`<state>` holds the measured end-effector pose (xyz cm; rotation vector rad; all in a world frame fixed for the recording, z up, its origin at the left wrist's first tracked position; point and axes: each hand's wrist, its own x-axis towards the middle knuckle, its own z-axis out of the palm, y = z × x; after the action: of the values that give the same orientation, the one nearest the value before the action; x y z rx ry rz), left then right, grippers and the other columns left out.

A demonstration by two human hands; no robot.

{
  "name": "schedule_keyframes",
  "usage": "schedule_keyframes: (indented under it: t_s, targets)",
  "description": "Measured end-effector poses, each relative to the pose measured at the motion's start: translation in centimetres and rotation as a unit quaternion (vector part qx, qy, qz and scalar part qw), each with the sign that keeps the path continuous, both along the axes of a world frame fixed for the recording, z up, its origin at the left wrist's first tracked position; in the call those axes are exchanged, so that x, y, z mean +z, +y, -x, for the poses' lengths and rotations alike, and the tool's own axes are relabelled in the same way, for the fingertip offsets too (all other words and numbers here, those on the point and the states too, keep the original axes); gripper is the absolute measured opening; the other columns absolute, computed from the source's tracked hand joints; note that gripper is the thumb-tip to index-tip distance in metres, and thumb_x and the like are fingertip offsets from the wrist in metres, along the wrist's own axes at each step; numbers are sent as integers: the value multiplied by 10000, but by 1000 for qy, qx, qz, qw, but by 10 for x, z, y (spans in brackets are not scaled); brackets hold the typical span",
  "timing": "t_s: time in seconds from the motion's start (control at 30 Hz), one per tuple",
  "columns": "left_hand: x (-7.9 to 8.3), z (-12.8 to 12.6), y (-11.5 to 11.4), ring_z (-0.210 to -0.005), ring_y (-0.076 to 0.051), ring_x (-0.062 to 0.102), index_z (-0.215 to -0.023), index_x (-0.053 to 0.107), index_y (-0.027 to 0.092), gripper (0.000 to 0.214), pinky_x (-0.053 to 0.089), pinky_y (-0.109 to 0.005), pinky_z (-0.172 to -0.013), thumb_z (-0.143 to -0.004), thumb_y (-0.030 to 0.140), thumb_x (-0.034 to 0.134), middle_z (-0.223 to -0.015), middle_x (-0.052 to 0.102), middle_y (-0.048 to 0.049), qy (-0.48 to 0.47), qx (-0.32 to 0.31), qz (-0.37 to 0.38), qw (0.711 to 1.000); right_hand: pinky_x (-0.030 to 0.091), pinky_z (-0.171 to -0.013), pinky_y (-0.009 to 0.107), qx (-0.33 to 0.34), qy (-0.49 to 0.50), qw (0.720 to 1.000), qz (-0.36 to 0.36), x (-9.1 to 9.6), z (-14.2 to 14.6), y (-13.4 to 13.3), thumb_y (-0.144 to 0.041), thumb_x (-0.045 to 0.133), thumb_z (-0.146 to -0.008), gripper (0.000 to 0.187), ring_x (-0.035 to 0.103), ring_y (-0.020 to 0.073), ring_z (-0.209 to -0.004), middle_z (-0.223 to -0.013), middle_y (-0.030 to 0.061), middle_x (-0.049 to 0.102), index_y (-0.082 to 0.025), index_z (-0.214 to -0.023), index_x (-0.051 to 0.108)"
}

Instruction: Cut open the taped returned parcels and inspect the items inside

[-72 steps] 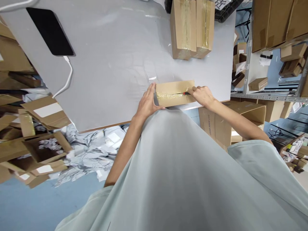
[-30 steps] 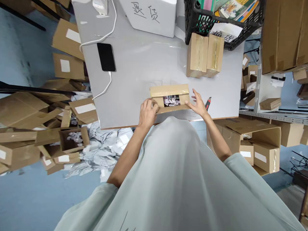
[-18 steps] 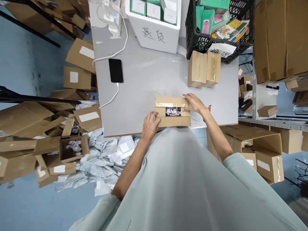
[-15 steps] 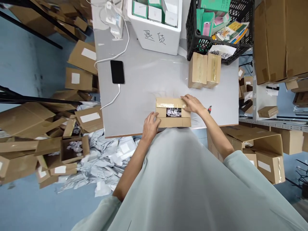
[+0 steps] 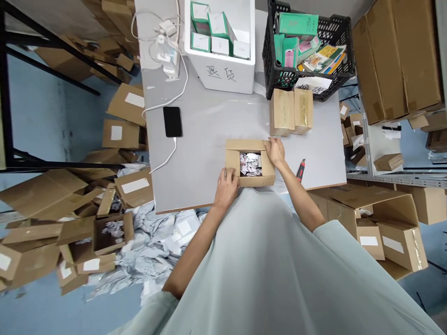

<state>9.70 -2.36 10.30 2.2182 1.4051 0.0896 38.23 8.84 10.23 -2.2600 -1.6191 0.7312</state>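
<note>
A small cardboard box [image 5: 232, 145] stands at the table's front edge, against my shirt, with its top flaps folded outward. Crumpled paper [image 5: 250, 164] fills the opening. My left hand [image 5: 226, 187] is closed on the box's left flap near the front corner, fingers curled. On the opposite side, my right hand [image 5: 275, 151] grips the right flap near the back corner; its thumb is partly hidden. A red and black utility knife [image 5: 301, 170] lies on the table to the right of my right forearm.
Two closed cartons [image 5: 282, 111] stand behind the box, before a black crate [image 5: 279, 79] of green boxes and booklets. A white foam bin [image 5: 223, 77] is at the back. A phone [image 5: 172, 122] on a cable lies left. Opened boxes [image 5: 134, 186] crowd the left floor.
The box's top flaps have swung outward, and more of the crumpled paper shows. Both hands stay on the flaps. The view has shifted, so the utility knife shows fully.
</note>
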Motion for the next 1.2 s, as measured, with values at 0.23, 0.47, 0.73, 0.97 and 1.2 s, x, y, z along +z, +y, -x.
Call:
schedule_keyframes:
  t_s: [0.23, 0.47, 0.73, 0.97, 1.2]
  targets:
    - [2, -19, 10, -1765, -448, 287, -1295, 739, 166, 336, 200, -726, -1448, -973, 156, 643, -1718, 576, -224, -26, -112, -5, 993, 400, -1369, 549, 184, -68, 978, -72, 34, 32, -68, -217, 409, -1179, 408, 446, 347, -1647, -1690, 212, 577, -167, -1388, 756]
    - [14, -20, 30, -1652, -476, 461, -1232, 775, 166, 353, 182, -728, -1440, -1026, 451, 744, -1387, 742, -245, -15, -135, -27, 990, 530, -1239, 530, 242, -54, 969, -25, 31, 34, -100, -242, 462, -1182, 397, 637, 348, -1429, -1516, 196, 728, -178, -1414, 778]
    - [41, 4, 25, -1526, -428, 563, -1312, 747, 193, 367, 200, -700, -1438, -1101, 460, 608, -1342, 724, -215, -12, -68, -64, 996, 294, -1445, 634, 348, -37, 936, -37, 28, 17, -87, -226, 598, -1139, 274, 493, 357, -1645, -1513, 197, 735, -157, -1255, 836]
    - [32, 47, 25, -1695, -529, 338, -1409, 683, 177, 517, 212, -796, -1378, -1036, 535, 694, -1529, 630, -281, -19, 76, -62, 995, 314, -1427, 670, 255, -81, 960, -80, 51, -21, -113, -344, 654, -1120, 309, 465, 414, -1651, -1494, 239, 688, -159, -1324, 796]
    - [21, 36, 18, -1574, -491, 480, -1471, 652, 172, 500, 393, -693, -1298, -1021, 387, 691, -1542, 630, -279, -29, 78, -28, 996, 398, -1331, 746, 153, -65, 985, -44, 28, -54, -154, -442, 696, -1090, 462, 475, 457, -1633, -1637, 255, 623, -175, -1465, 717]
